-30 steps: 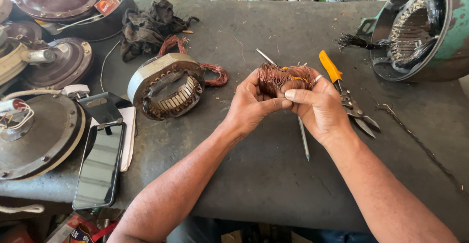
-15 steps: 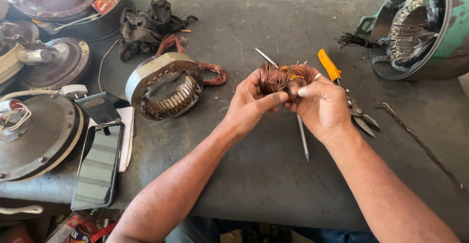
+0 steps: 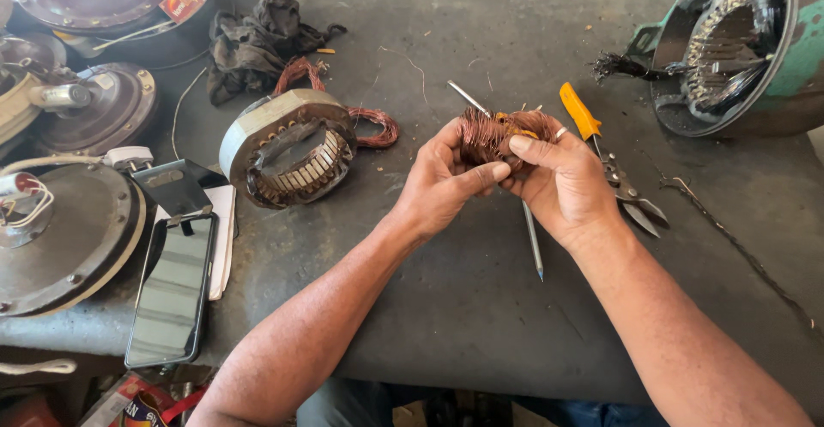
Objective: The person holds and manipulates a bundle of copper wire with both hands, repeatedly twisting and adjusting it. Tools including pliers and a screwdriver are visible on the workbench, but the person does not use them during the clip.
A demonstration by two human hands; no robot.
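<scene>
**Both hands clamped on copper coil**

My left hand and right hand pinch the copper coil above the table. Left: phone, motor core. Under hands: metal rod. Right: snips, green motor housing.

Dark, scuffed tabletop crowded with motor parts

On it lie a stator core with a loose copper coil, a crumpled black rag, a smartphone, orange-handled snips, a thin metal rod, round fan housings, and what may be a green motor shell
</scene>
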